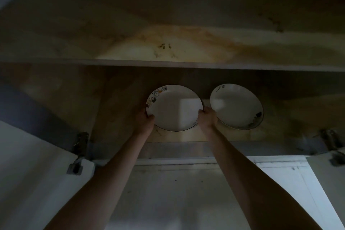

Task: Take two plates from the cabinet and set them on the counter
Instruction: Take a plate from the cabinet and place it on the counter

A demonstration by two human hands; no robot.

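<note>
In the dim open cabinet (56,102), left hand (146,117) and right hand (207,117) pinch opposite rims of the left plate (173,110) (right plate (237,106) untouched), steadying its lift.

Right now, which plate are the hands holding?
The left plate, the one with little pictures on its rim. The left hand and right hand grip its two sides. The right plate sits untouched beside it.

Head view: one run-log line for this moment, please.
both hands grip left plate | right plate untouched | both on cabinet shelf
</note>
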